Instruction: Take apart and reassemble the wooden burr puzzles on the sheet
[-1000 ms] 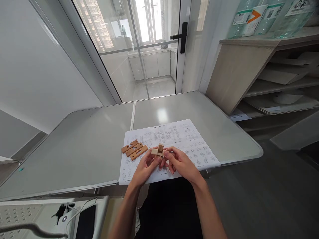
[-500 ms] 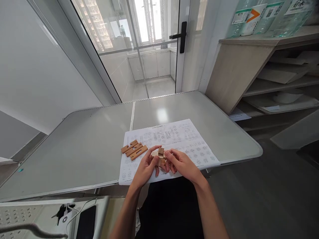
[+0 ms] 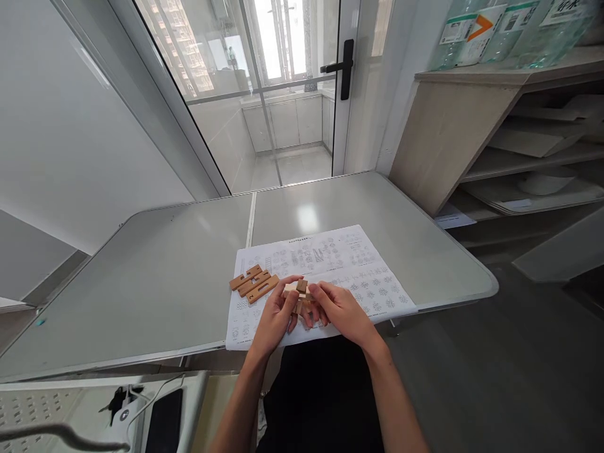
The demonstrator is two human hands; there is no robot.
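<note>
Between my two hands is a small wooden puzzle [image 3: 302, 286] of interlocked dark and pale blocks, held just above the paper. My left hand [image 3: 277, 313] grips its left side, thumb on the near face and index finger along the far side. My right hand [image 3: 340, 308] pinches the right side, with its other fingers curled underneath. Fingers hide much of the puzzle. Left of my left hand, several flat notched wooden pieces [image 3: 255, 284] lie side by side on a printed diagram sheet [image 3: 377, 286]; the nearest bears a number 2.
The sheet lies on a grey folding table [image 3: 184, 277]. A glass door with a black handle [image 3: 346, 69] stands behind it. At right is a wooden shelf [image 3: 448, 126] topped by plastic bottles [image 3: 500, 34]. At lower left lie a phone [image 3: 163, 421] and keys [image 3: 116, 402].
Both hands have shifted the puzzle slightly left, and my fingers have closed in around it. The flat notched pieces and the sheet have stayed put.
</note>
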